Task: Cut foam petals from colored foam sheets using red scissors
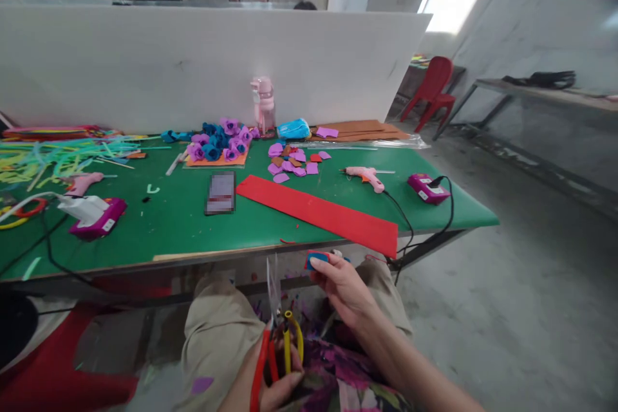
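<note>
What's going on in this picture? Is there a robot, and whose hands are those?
No robot here! Those are a person's own two bare hands. There is just one picture, taken by a camera worn on the person's head, so it looks forward and down past their lap.

The left hand holds scissors with red and yellow handles, blades pointing away. The right hand pinches small blue and red pieces.

In front is a green table. On it lie a long red strip, a phone, loose petal-like pieces, a heap of purple and blue craft flowers and, toward the right end, a pink glue gun. A pink water bottle stands at the back.
</note>
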The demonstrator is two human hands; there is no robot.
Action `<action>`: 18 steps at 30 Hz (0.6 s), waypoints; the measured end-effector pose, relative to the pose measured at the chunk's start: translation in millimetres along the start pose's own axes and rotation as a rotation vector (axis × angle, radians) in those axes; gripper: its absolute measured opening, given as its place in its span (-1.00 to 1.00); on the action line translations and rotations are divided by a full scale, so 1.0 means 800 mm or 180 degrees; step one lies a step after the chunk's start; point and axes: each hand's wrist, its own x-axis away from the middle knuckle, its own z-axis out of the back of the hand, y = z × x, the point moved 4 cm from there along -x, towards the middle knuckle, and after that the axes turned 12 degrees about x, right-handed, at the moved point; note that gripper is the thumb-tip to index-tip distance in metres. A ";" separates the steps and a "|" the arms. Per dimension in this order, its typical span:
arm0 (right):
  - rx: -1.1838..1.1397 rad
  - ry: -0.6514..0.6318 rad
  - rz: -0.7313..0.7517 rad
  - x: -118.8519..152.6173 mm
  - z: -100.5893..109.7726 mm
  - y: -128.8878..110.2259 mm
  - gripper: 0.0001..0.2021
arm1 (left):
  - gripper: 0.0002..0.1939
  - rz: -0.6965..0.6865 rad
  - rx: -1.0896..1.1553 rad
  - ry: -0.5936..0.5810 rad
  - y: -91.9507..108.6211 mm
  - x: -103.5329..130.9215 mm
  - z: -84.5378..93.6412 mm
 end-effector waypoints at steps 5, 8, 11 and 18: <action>-0.0228 0.0069 -0.0041 0.000 0.003 -0.003 -0.76 | -0.72 -0.0145 -0.1118 0.0042 0.025 -0.013 0.013; -0.0363 0.0059 -0.0032 0.000 0.005 -0.003 -0.79 | -0.86 -0.0528 -0.2069 0.0011 0.056 -0.024 0.019; -0.0378 0.0123 -0.0095 0.002 0.008 -0.002 -0.80 | -0.87 -0.0594 -0.2458 -0.0182 0.081 -0.030 0.014; -0.0266 0.0173 -0.0018 0.005 0.011 0.001 -0.89 | -0.70 -0.0476 -0.3299 -0.0591 0.111 -0.035 -0.015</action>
